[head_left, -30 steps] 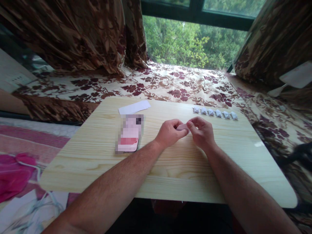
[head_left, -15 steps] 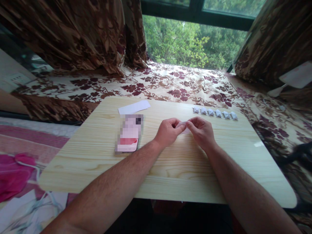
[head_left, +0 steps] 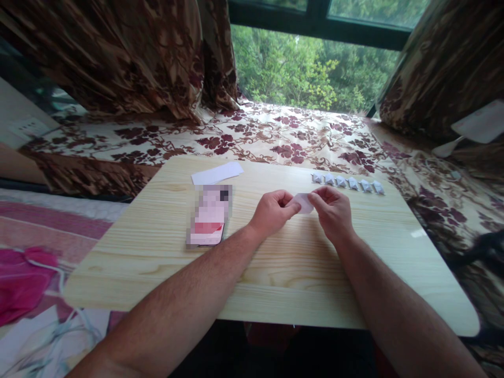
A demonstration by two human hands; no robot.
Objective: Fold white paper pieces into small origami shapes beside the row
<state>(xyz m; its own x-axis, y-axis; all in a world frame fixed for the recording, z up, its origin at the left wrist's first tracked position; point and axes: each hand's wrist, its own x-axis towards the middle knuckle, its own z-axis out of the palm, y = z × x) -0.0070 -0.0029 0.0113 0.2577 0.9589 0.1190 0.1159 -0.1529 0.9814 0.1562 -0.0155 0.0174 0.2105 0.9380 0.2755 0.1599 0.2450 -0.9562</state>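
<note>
A small piece of white paper (head_left: 304,202) is held just over the table between both hands. My left hand (head_left: 274,211) pinches its left side between thumb and fingers. At its upper right, my right hand (head_left: 332,209) grips the paper with thumb and forefinger. Part of the paper is hidden behind the fingertips. Beyond my right hand, several small folded paper pieces (head_left: 341,181) stand in a row near the far edge. To the left of my hands lies a phone (head_left: 210,220), mostly blurred by pixelation.
White paper strips (head_left: 216,172) lie behind the phone on the light wooden table (head_left: 299,278). Past the table is a ledge with floral cloth (head_left: 291,136), below a window and curtains. Pink fabric (head_left: 23,283) and white cables lie at the lower left.
My right hand has shifted slightly right, away from my left hand. More of the paper now shows between them. The phone, strips and folded pieces stay put.
</note>
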